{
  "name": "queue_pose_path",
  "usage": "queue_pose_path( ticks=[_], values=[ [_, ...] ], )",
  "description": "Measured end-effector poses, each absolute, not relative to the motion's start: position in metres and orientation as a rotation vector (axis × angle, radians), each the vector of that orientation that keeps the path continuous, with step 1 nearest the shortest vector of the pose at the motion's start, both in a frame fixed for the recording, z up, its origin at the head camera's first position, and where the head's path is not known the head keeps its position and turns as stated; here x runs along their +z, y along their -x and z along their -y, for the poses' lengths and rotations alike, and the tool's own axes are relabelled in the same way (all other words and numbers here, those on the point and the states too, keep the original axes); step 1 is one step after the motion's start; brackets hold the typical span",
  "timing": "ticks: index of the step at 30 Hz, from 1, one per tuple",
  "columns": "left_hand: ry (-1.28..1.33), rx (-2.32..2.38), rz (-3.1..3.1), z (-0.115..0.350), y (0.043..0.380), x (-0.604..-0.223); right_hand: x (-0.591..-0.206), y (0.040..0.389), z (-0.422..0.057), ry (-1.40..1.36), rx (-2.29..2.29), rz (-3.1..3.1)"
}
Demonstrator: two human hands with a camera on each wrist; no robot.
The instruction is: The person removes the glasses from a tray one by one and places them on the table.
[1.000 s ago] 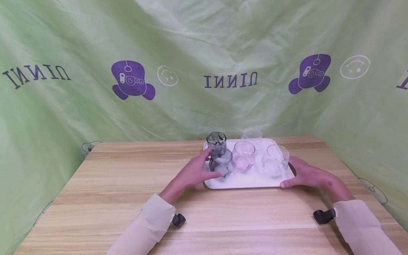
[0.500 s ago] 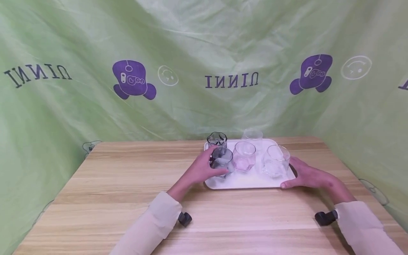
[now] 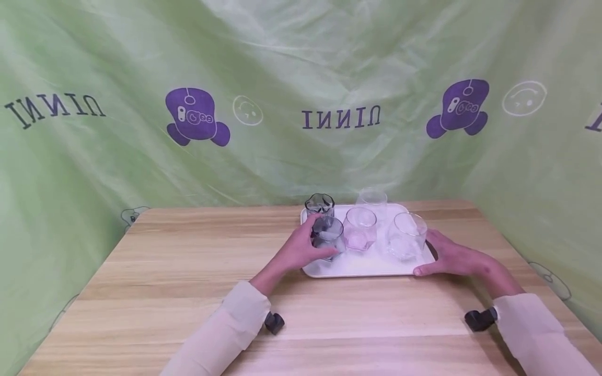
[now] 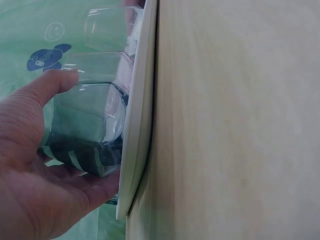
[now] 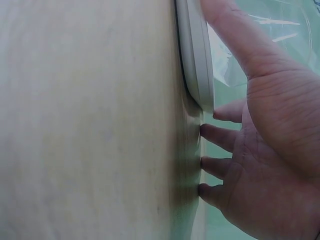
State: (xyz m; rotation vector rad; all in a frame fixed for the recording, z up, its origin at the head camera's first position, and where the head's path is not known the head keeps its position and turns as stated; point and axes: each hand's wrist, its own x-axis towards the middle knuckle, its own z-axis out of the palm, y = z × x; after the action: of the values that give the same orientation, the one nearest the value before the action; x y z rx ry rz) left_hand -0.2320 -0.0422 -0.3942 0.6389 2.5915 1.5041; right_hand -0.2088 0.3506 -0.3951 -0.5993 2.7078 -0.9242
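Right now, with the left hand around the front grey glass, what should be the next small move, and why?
Probably a gentle lift of the front grey glass straight up: the left hand has thumb and fingers around it, while the pinkish glass and rear dark glass stand close, so sideways motion could knock them. The right hand touches the white tray, perhaps steadying it.

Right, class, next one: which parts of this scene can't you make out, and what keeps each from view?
Head view: the lower part of the rear dark glass, hidden by the left hand and front dark glass.
Head view: the base of the back clear glass, too faint against the white tray.
Right wrist view: the thumb tip of the right hand, cut off by the top edge.
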Motion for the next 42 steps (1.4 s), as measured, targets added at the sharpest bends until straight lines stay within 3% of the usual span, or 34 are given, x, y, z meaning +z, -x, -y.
queue_pose_path(
  ticks=[26,42],
  values=[
    [-0.518,1.451,-2.666,0.048,0.226,-0.388,-0.399,0.209,-0.353,0.622,-0.968,-2.681],
    [-0.48,1.498,-2.742,0.11,0.213,-0.366,-0.397,0.21,-0.351,0.625,-0.961,-2.692]
  ],
)
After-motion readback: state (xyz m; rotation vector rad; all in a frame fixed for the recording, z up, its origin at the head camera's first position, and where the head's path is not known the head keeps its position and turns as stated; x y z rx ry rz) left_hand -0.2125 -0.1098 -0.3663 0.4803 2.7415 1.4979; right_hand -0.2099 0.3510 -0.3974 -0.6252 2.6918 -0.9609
